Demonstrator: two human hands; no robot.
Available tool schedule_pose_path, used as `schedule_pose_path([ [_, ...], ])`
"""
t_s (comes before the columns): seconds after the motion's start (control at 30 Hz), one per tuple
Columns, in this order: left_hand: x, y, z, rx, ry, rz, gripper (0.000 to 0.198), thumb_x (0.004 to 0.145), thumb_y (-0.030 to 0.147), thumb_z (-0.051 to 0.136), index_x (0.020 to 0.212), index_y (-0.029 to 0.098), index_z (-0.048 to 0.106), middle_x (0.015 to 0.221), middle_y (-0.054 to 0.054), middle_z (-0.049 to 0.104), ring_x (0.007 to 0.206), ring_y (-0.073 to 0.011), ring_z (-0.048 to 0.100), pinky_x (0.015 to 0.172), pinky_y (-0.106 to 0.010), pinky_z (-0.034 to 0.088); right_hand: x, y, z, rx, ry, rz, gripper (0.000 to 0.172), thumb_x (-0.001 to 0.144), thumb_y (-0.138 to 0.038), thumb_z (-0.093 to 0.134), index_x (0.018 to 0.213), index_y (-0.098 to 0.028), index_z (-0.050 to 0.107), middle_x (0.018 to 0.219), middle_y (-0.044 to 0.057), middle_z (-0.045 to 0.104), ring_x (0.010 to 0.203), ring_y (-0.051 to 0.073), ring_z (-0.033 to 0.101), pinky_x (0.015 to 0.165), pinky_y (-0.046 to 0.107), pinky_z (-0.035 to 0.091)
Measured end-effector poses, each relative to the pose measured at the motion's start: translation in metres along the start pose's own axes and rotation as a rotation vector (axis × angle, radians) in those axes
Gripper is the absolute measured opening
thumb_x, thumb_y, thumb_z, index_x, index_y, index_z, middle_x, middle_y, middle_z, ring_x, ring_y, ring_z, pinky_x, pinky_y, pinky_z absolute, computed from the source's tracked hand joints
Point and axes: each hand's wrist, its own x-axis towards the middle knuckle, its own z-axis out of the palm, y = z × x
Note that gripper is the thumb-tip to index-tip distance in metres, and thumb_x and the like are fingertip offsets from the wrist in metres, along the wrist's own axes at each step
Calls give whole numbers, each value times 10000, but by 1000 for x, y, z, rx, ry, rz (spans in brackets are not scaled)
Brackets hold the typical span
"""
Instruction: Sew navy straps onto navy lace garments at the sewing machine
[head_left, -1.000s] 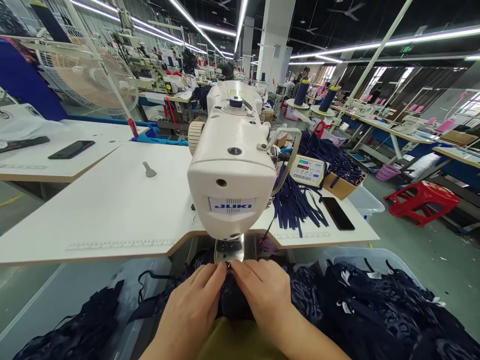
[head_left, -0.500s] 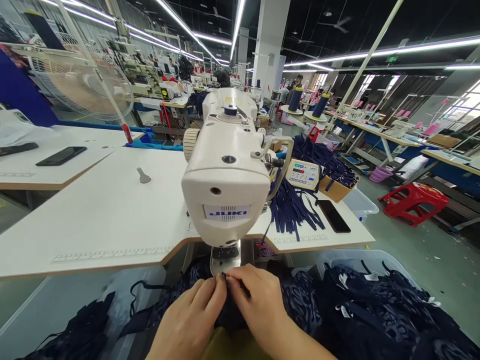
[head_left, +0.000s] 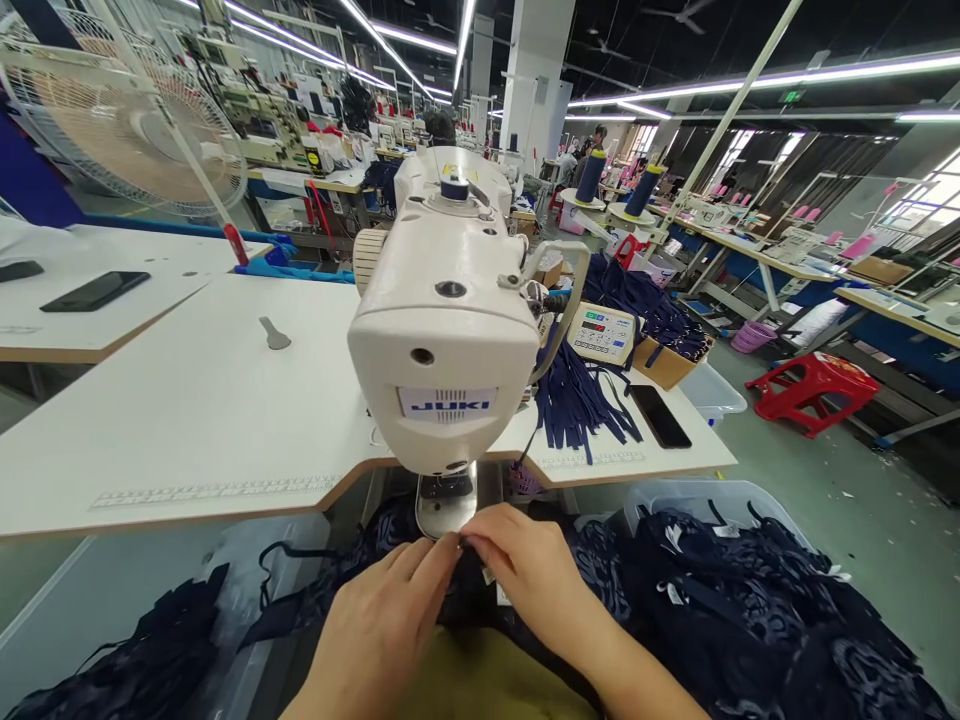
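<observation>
My left hand (head_left: 382, 610) and my right hand (head_left: 536, 575) meet just in front of the sewing machine (head_left: 442, 340), under its head. Thumbs and fingertips of both are pinched together on a navy lace bra (head_left: 379, 535), which spreads across my lap to either side. The small bit between the fingertips is mostly covered. White labels (head_left: 503, 595) show on the bra beneath my right wrist. Right behind my fingertips is the machine's metal sewing arm (head_left: 447, 512). A thin strap of the bra curls over the bin at left.
Clear plastic bins stand left (head_left: 90, 590) and right (head_left: 742, 490), the right one heaped with navy garments (head_left: 757, 600). On the white table (head_left: 187, 420) lie a grey metal piece (head_left: 274, 334), navy straps (head_left: 574, 400), a control panel (head_left: 602, 332) and a phone (head_left: 660, 416).
Both hands have moved slightly up and right relative to the machine, still pinching the bra. White labels have come into sight below my right hand. The whole view has shifted a little.
</observation>
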Motion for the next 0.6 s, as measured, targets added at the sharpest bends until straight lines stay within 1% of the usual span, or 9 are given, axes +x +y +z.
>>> schedule_pose_path([
  [0.1,-1,4,5,-21,43,-22,233,981,299,359,1048,178,545,792,-14,708,635,-114,666,573,-208,472,-1,3,8,107,183,120,129,949,-203,453,979,-213,578,908,6,648,804,124,626,707,213,483],
  [0.17,-3,5,8,-36,71,-26,241,981,297,375,1101,164,535,810,-25,724,642,-113,676,582,-200,475,0,4,10,164,236,175,108,950,-209,443,944,-206,551,854,0,623,757,117,599,679,208,481],
  [0.2,-4,5,8,-46,77,-23,238,980,294,382,1109,169,537,814,-22,728,650,-114,681,588,-197,478,0,4,9,174,228,176,102,951,-207,441,939,-207,543,846,-4,613,753,115,589,680,206,480],
  [0.3,-7,1,8,-82,49,-26,219,976,298,390,1045,205,576,804,9,732,658,-113,687,599,-195,489,-1,4,1,153,137,93,119,944,-183,466,1046,-211,521,929,6,586,804,111,578,740,209,486],
  [0.37,-8,-3,5,-102,6,-45,235,977,322,382,1006,218,591,812,21,735,650,-111,690,582,-194,491,-3,3,-7,64,17,17,218,931,-209,533,1148,-223,509,1053,28,551,842,112,576,778,217,490],
  [0.4,-9,-5,3,-109,-15,-58,240,976,334,381,994,222,593,814,25,736,638,-111,689,564,-194,489,-4,3,-10,-11,-46,-27,245,920,-230,569,1160,-232,520,1088,34,538,858,119,574,780,221,491],
  [0.47,-9,-6,0,-124,-57,-75,228,968,351,396,972,237,593,807,39,735,616,-109,687,532,-192,482,-6,2,-13,-209,-129,-131,190,911,-252,596,1100,-242,576,1062,27,558,866,141,563,751,234,489],
  [0.53,-9,-7,-2,-169,-133,-90,200,957,352,418,935,260,594,780,61,726,601,-105,682,519,-186,477,-10,1,-13,-377,-153,-255,114,932,-230,555,1033,-225,608,960,20,601,839,162,542,713,251,477],
  [0.6,-9,-7,-3,-241,-235,-95,191,949,354,428,895,283,597,758,78,712,598,-98,676,512,-174,473,-14,2,-11,-455,-175,-338,120,947,-203,515,1011,-204,617,886,20,621,785,166,519,690,265,468],
])
